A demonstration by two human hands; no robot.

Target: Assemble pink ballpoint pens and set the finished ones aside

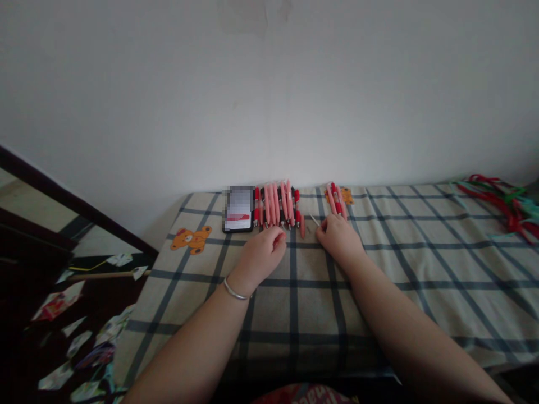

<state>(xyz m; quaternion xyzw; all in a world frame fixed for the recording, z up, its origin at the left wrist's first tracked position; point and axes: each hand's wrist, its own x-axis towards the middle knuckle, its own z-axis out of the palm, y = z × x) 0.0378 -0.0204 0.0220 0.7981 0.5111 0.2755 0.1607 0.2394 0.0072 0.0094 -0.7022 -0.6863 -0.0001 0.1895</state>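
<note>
My left hand [264,248], with a silver bangle on its wrist, is closed with curled fingers just below a row of pink pens [273,205]; what it holds, if anything, is hidden. Red and black pen parts [297,207] lie among that row. To the right, my right hand [338,238] pinches a thin pale stick [315,221] that points up and left. Directly beyond its knuckles lies a smaller group of pink and red pens [337,199]. A short pink piece [302,227] rests between the two hands.
A phone [239,210] lies left of the pens on a checked cloth [379,292] with bear prints. Red and green ribbon-like strips [511,205] are heaped far right. A white wall [269,112] rises behind. Paper scraps [78,342] litter the dark area at lower left.
</note>
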